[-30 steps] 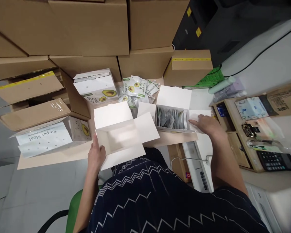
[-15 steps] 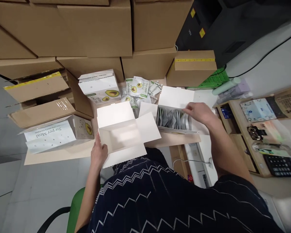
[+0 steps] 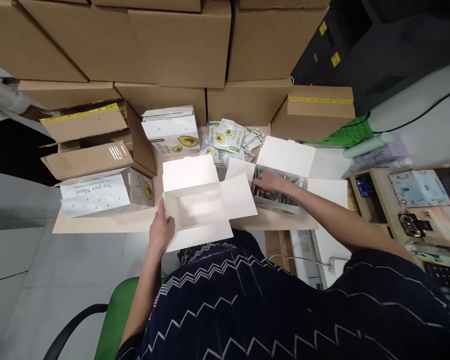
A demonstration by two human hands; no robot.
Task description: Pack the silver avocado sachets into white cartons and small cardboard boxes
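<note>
My left hand [image 3: 162, 231] grips the left side of an open white cardboard box [image 3: 225, 220], its thumb near the front flap. The inside of this box shows bare white walls and floor. To its right stands a second open white box [image 3: 285, 151], packed with a row of silvery sachets [image 3: 285, 196]. My right hand [image 3: 269, 182] reaches into the left end of that second box with fingers curled down. Its fingertips are hidden among the sachets, so what they hold cannot be made out. Behind the boxes lies a pile of avocado-printed sachets [image 3: 227, 135].
Printed white cartons stand at the back [image 3: 170, 131] and left [image 3: 93, 192], beside an opened brown carton [image 3: 88, 160]. Large brown cartons [image 3: 180, 45] are stacked behind. A green basket [image 3: 347, 134] and a wooden organiser [image 3: 375, 192] stand at right; a green chair [image 3: 116, 310] is below.
My right hand has moved left from the right end of the sachet box to its left end and dipped inside. My left hand stays on the bare box. The view has shifted left.
</note>
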